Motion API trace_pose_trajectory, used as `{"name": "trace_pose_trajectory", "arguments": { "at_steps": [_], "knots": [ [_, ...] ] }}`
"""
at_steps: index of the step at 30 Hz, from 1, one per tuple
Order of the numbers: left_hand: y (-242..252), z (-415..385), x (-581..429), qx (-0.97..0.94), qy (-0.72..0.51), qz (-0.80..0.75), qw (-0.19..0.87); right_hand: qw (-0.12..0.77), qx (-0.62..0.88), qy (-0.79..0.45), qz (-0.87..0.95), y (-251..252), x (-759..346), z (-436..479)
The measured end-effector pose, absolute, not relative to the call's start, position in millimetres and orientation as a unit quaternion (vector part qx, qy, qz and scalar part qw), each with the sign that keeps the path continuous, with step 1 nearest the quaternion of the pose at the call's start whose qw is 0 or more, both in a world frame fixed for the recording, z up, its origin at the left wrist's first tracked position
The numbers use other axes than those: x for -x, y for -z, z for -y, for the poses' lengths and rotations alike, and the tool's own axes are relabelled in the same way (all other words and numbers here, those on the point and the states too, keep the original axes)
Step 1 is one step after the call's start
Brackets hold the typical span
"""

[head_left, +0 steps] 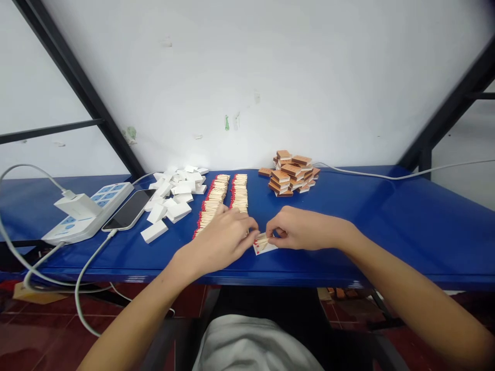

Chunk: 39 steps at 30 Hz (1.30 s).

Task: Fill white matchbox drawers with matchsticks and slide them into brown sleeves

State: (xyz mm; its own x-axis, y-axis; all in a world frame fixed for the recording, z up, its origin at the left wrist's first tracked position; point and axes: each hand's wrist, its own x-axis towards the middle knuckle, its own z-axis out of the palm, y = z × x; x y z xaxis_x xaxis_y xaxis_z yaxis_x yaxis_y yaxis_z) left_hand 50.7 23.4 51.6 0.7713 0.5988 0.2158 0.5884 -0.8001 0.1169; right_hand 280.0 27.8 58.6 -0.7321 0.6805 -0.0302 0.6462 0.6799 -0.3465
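- Your left hand reaches in over the blue table, its fingers bent, with thumb and forefinger at the left edge of a small white tray; you cannot tell from this view whether they grip it.
- Your right hand is at the tray's other side, fingers curled toward the thumb; whether anything is pinched between them is hidden.
- The tray sits between your two hands, near the front edge of the table, and loose matches with red heads lie in it, some slanted.
- Just beyond your left hand, two long rows of matches run away from you: the left row and the right row, red heads along their left sides. Your hand hides the near end of the right row.
- To the left of the rows you have a loose heap of white boxes.
- Beyond your right hand, near the wall, stands a pile of brown-topped matchboxes.
- At your far left, a phone lies beside a white power strip with a charger plugged in.
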Motion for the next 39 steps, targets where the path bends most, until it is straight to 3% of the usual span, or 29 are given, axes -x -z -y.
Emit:
{"name": "trace_pose_trajectory", "arguments": {
  "at_steps": [6,10,19,26,34,39],
  "knots": [
    [-45.6,-8.4,-28.6,-0.875,-0.251,-0.407,0.070,0.062,0.375,-0.171,0.909,-60.7,-281.5,-27.3],
    [-23.0,5.1,-31.0,-0.863,-0.227,-0.439,0.106,0.078,0.387,-0.178,0.901,-63.8,-279.4,-25.2],
    [-10.4,8.5,-55.4,-0.844,-0.117,-0.523,-0.011,0.068,0.381,-0.226,0.894,-64.5,-274.4,-22.3],
    [-18.9,9.6,-66.6,-0.833,-0.045,-0.550,-0.032,0.044,0.365,-0.248,0.896,-62.4,-277.1,-24.5],
    [-19.3,9.4,-64.0,-0.846,-0.039,-0.530,-0.037,0.040,0.338,-0.267,0.902,-60.8,-279.0,-26.4],
    [-25.5,11.3,-43.3,-0.838,-0.107,-0.535,-0.001,0.062,0.328,-0.218,0.917,-54.3,-271.2,-25.6]
  ]
}}
